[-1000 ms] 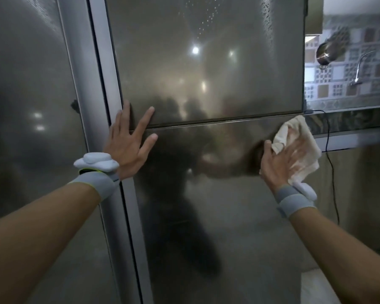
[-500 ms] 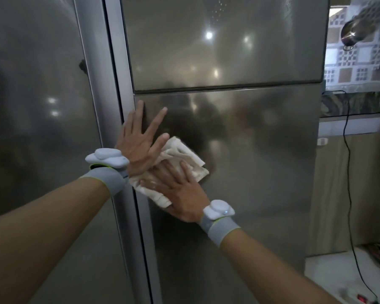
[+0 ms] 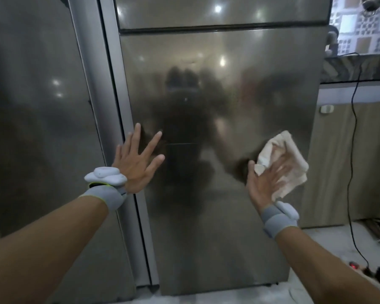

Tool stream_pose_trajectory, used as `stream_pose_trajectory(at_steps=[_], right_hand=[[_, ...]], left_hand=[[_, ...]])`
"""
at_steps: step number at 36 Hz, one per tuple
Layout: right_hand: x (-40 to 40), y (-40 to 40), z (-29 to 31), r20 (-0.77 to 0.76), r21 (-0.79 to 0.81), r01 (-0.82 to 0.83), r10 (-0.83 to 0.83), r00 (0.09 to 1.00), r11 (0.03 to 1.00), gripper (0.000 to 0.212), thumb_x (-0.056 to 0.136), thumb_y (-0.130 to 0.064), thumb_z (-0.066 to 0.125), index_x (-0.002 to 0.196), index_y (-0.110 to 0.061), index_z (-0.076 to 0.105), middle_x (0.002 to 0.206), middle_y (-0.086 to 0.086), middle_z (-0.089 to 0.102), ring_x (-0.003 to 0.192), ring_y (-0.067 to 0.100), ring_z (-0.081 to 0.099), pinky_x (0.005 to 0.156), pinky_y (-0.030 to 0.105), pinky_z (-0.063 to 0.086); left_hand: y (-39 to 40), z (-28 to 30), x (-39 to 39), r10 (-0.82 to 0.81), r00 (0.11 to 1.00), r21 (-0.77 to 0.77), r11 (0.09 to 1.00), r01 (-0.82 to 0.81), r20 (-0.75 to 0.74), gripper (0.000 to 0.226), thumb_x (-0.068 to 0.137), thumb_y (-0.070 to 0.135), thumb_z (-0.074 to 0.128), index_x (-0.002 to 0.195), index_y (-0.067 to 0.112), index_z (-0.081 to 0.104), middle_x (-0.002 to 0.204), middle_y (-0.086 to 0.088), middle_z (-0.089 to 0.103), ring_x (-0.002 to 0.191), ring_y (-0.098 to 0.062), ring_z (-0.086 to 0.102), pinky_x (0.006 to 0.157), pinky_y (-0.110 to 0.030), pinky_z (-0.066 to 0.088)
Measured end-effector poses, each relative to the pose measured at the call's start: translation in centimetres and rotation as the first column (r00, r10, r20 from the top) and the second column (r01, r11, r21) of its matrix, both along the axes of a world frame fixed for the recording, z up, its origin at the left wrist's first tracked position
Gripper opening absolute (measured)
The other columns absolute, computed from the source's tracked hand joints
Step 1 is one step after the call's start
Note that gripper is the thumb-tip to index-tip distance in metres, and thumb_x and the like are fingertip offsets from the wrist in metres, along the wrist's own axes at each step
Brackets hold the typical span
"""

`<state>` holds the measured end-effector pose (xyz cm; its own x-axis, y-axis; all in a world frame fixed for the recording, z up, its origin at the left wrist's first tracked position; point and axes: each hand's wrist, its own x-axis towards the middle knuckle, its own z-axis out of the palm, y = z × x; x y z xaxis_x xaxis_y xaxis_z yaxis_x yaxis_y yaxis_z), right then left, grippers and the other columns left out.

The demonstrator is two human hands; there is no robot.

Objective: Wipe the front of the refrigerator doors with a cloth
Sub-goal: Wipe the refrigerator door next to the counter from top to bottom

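The refrigerator's lower door [image 3: 217, 216] is a tall, shiny steel panel filling the middle of the head view, with the upper door [image 3: 224, 12] above a dark seam. My left hand [image 3: 138, 163] lies flat on the lower door near its left edge, fingers spread, holding nothing. My right hand [image 3: 266, 178] presses a crumpled cream cloth [image 3: 287, 159] against the door close to its right edge; the hand looks blurred. Both wrists wear grey bands with white pods.
A second steel panel [image 3: 42, 128] stands to the left beyond a vertical frame [image 3: 101, 106]. To the right are a wooden cabinet front [image 3: 342, 161], a tiled wall [image 3: 360, 29], a hanging black cable [image 3: 352, 172] and a power strip [image 3: 358, 267] on the floor.
My right hand swept the cloth from beside my left hand across to the door's right edge. My left hand slid lower on the door. The view dropped, showing the door's bottom and the floor.
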<state>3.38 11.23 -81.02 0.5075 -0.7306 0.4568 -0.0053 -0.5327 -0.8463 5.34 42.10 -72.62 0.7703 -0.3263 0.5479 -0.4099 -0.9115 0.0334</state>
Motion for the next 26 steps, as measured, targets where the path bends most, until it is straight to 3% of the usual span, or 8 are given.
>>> stream_pose_trajectory(at_steps=[4,7,9,12,16,19,21,26], right_hand=[[0.8,9.4,-3.5,-0.052,-0.383,-0.313,0.318,0.947,0.869,0.093,0.092,-0.047,0.047,0.134,-0.045,-0.036,0.152,0.001,-0.032,0.137,0.024,-0.039,0.110,0.047,-0.027],[2.0,15.1,-6.1,-0.345,-0.758,-0.480,0.353,0.870,0.441,0.075,0.089,-0.052,0.031,0.149,-0.035,-0.012,0.159,0.006,-0.016,0.140,0.029,-0.034,0.108,0.054,-0.027],[2.2,17.9,-7.3,-0.582,-0.739,-0.654,0.333,0.742,0.165,0.068,0.094,-0.053,0.030,0.151,-0.033,-0.001,0.160,-0.001,-0.016,0.140,0.023,-0.033,0.110,0.053,-0.024],[1.9,18.9,-9.0,-0.659,-0.710,-0.703,0.314,0.683,0.040,0.065,0.097,-0.047,0.036,0.151,-0.033,0.003,0.162,-0.001,-0.009,0.144,0.020,-0.025,0.109,0.049,-0.025],[2.6,13.8,-12.3,-0.451,-0.845,-0.522,0.372,0.812,0.116,0.070,0.086,-0.039,0.038,0.150,-0.039,0.010,0.161,-0.001,0.010,0.147,0.021,-0.013,0.109,0.058,-0.012],[2.0,8.5,-14.0,-0.350,-0.842,-0.426,0.265,0.898,0.330,0.073,0.090,-0.045,0.036,0.147,-0.046,-0.010,0.160,-0.007,0.001,0.145,0.021,-0.014,0.111,0.063,-0.004],[1.2,5.1,-14.7,-0.277,-0.779,-0.326,0.173,0.945,0.536,0.072,0.090,-0.051,0.035,0.146,-0.046,-0.011,0.160,-0.003,-0.003,0.146,0.027,-0.008,0.114,0.063,0.003],[-0.3,0.1,-14.8,-0.095,-0.350,-0.175,0.150,0.984,0.920,0.078,0.095,-0.050,0.044,0.136,-0.057,-0.022,0.153,-0.006,-0.034,0.141,0.018,-0.032,0.115,0.043,-0.019]], left_hand=[[0.0,-0.3,0.1,0.010,1.000,-0.010,1.000,-0.010,0.007,0.065,0.087,0.065,0.014,0.147,0.050,-0.007,0.158,0.003,-0.027,0.148,-0.028,-0.013,0.118,-0.053,0.003],[-0.3,-1.3,0.0,0.016,1.000,-0.033,0.999,-0.016,0.018,0.066,0.086,0.065,0.015,0.147,0.052,-0.005,0.158,0.003,-0.026,0.148,-0.027,-0.012,0.118,-0.053,0.004],[-0.2,-2.5,0.1,0.008,0.999,-0.028,1.000,-0.007,0.037,0.065,0.087,0.064,0.017,0.147,0.051,-0.005,0.158,0.003,-0.026,0.149,-0.026,-0.011,0.119,-0.053,0.005],[0.0,-4.3,0.7,0.002,0.996,0.003,1.000,-0.003,0.091,0.063,0.089,0.062,0.019,0.147,0.051,-0.003,0.158,0.003,-0.025,0.149,-0.026,-0.011,0.118,-0.054,0.006],[-0.1,-6.3,1.3,0.007,0.996,0.019,1.000,-0.009,0.085,0.063,0.093,0.059,0.026,0.147,0.051,-0.004,0.156,0.001,-0.030,0.147,-0.030,-0.016,0.117,-0.057,0.003],[-0.7,-8.4,1.2,0.011,0.993,0.019,1.000,-0.013,0.121,0.064,0.094,0.056,0.032,0.148,0.050,-0.003,0.157,0.000,-0.030,0.147,-0.032,-0.018,0.117,-0.058,0.002],[-1.0,-9.8,1.1,0.013,0.992,0.016,1.000,-0.015,0.127,0.064,0.094,0.055,0.032,0.148,0.049,-0.003,0.157,-0.001,-0.030,0.146,-0.033,-0.020,0.117,-0.059,0.000],[-1.5,-12.5,1.0,0.002,0.989,0.054,0.998,-0.010,0.145,0.066,0.092,0.058,0.029,0.149,0.048,-0.002,0.158,-0.003,-0.026,0.144,-0.038,-0.020,0.115,-0.062,-0.001]])
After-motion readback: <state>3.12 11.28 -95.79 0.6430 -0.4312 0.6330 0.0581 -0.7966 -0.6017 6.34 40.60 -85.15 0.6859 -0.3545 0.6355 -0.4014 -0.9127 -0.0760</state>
